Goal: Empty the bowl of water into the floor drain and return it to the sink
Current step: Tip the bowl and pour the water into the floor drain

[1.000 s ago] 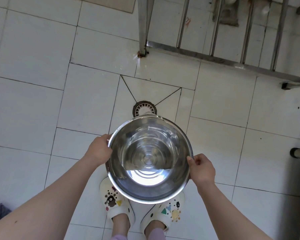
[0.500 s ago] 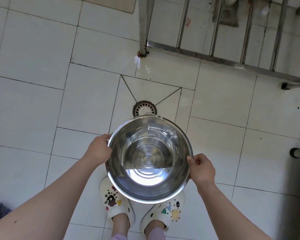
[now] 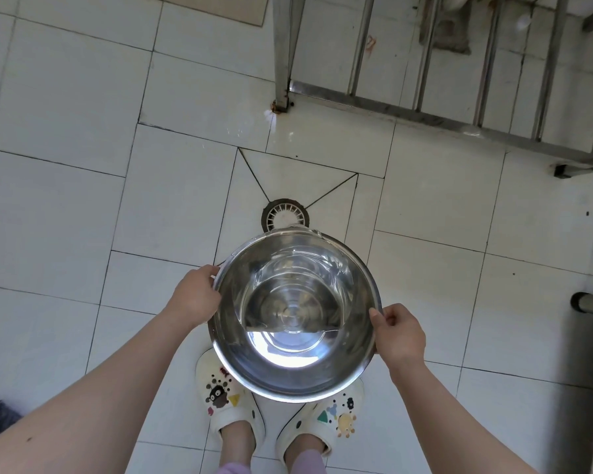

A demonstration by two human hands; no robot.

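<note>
Tipping the steel bowl (image 3: 295, 316) forward, far rim just short of the floor drain (image 3: 285, 215). Left hand (image 3: 194, 297) and right hand (image 3: 399, 336) each curl fingers round the rim. Water (image 3: 290, 295) pools inside, reaching the far lip. Emptying looks unfinished, and the carry back is not begun.

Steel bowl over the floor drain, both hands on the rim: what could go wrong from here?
1. The steel bowl barely reaches the floor drain with its far rim, so water may land on the tiles beside it; those by the rack leg already look wet.
2. The left hand and right hand hold only the thin rim; it could slip as it tilts.
3. The clogs stand right under the bowl: splash, slippery footing.
</note>
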